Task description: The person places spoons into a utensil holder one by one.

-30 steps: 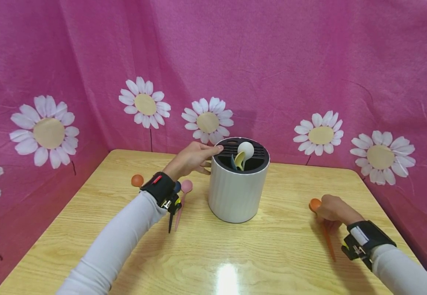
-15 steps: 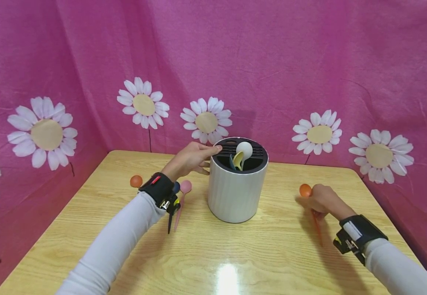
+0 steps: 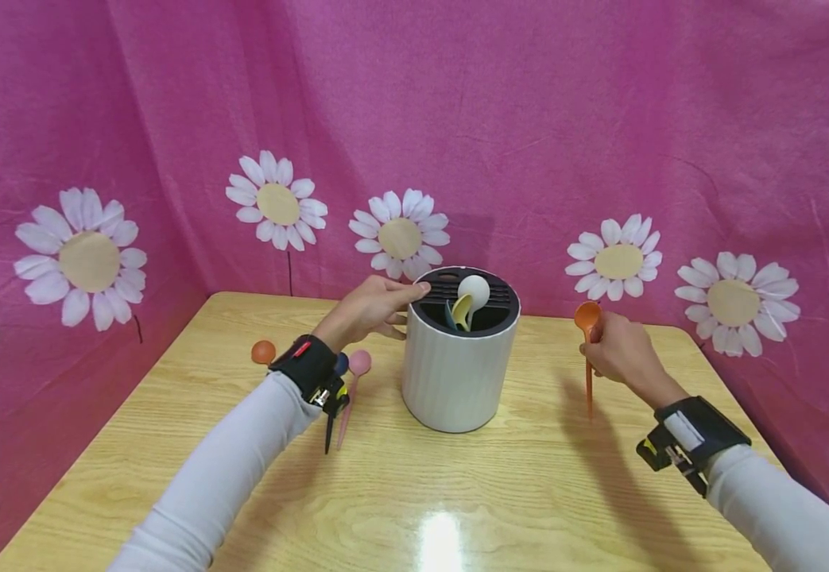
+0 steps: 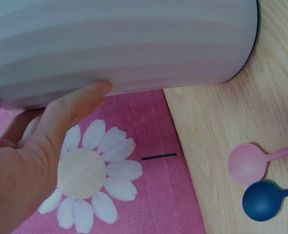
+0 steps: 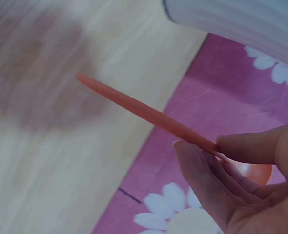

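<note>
Upright in my right hand (image 3: pixel 625 349) is an orange spoon (image 3: pixel 589 369), lifted off the table with its bowl at the top. Thumb and fingertips pinch its handle just below the bowl, seen closely in the right wrist view (image 5: pixel 149 114). My left hand (image 3: pixel 371 306) holds the white ribbed utensil holder (image 3: pixel 457 381) at its left side, the thumb over the black rim and fingers against the wall. Inside the holder's open compartment stand a white round-headed utensil (image 3: pixel 474 291), a yellow spoon (image 3: pixel 461 308) and a blue-grey utensil (image 3: pixel 450 314).
Left of the holder, a pink spoon (image 3: pixel 360 364) and a dark blue spoon (image 4: pixel 262 201) lie side by side on the wooden table (image 3: pixel 385 500). Another orange utensil (image 3: pixel 264 352) lies farther left, partly behind my wrist. A pink flowered cloth (image 3: pixel 528 143) hangs behind.
My right hand has raised the orange spoon off the table, shifted it slightly left and away from me, and turned it upright. The left hand stays on the utensil holder.
</note>
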Motion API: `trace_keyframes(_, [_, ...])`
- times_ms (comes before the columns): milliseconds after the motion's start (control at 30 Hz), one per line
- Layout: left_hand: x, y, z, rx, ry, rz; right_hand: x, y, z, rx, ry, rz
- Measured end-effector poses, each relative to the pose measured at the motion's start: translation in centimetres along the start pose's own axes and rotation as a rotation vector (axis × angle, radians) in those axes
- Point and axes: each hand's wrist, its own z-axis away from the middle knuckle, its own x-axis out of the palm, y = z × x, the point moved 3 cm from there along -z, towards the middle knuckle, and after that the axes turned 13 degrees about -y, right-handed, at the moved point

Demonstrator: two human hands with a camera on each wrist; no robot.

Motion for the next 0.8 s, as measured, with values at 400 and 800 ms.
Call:
trace_keyframes(400, [-0.1, -0.1, -0.1, 0.007, 0.001, -0.022, -4.2, -5.6, 0.7, -0.141, 0.338, -0.039])
trace_keyframes(800, [-0.1, -0.2, -0.1, 0.009, -0.005, -0.02, -8.3, -11.1, 1.1, -0.246, 0.505, -0.08])
